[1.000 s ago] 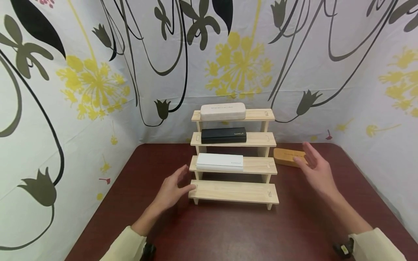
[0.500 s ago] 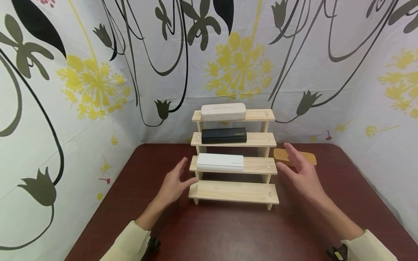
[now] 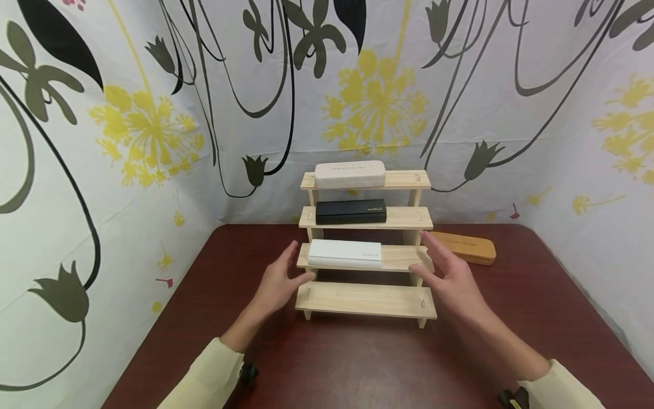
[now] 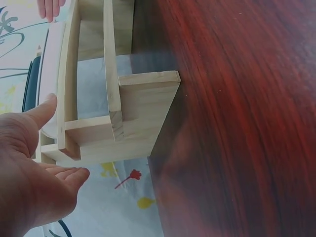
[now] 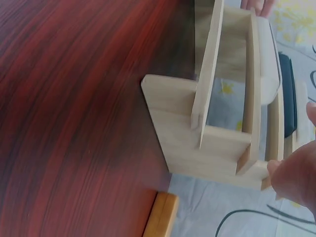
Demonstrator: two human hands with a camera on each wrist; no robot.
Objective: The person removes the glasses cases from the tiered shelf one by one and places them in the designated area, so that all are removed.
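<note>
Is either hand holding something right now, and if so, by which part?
Nothing is held: the left hand and right hand flank the pale wooden four-tier stand, neither gripping it.

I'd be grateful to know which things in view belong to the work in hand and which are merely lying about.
Probably part of the work:
wooden rack, between the left hand and right hand
white case, black case and cream case, on its shelves

Probably lying about or backdrop:
orange case, on the table beside the rack; role uncertain
patterned cloth
</note>
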